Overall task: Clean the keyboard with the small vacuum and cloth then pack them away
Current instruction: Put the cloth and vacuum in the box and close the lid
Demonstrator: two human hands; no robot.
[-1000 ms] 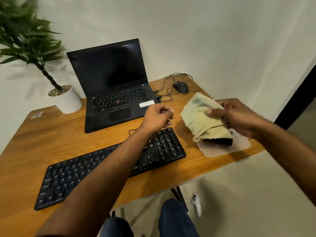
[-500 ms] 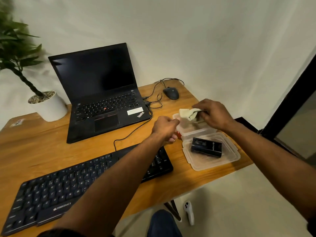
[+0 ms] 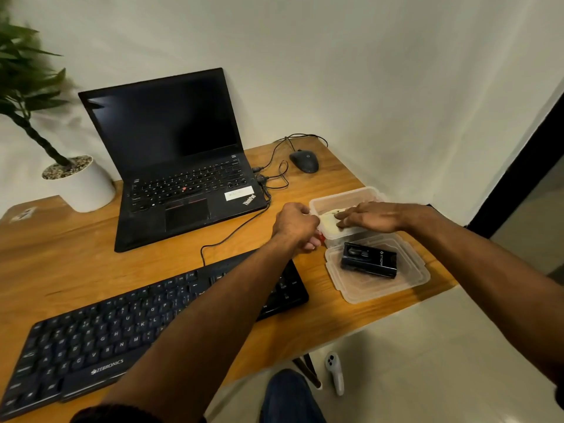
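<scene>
The pale yellow folded cloth (image 3: 329, 222) lies inside the clear plastic storage box (image 3: 345, 198) near the desk's right end. The right hand (image 3: 370, 216) lies flat on it with fingers straight and together, pressing it down into the box. The left hand (image 3: 294, 225) is at the box's near-left corner with fingers curled; it seems to steady the box wall, though whether it truly grips the rim cannot be told.

The cloth looks soft and light, so it will likely spring back up unless pushed flat, and it can be taken anywhere by a pinch. The small black handheld vacuum (image 3: 369, 264) lies on the clear plastic lid (image 3: 378, 288), which rests upturned on the desk just in front of the box. The vacuum appears rigid, smooth and fairly light; a grasp across its long sides should suit it. It is not yet packed. The box and lid look thin and slippery, apt to slide on the wood.

The black full-size keyboard (image 3: 106, 334) sits on the wooden desk (image 3: 61, 254), partly under the left forearm. Behind it stand an open black laptop (image 3: 180, 166), a black wired mouse (image 3: 304, 161) and a potted plant in a white pot (image 3: 81, 186). A white wall backs the desk; a white controller (image 3: 334, 372) lies on the pale floor below.
</scene>
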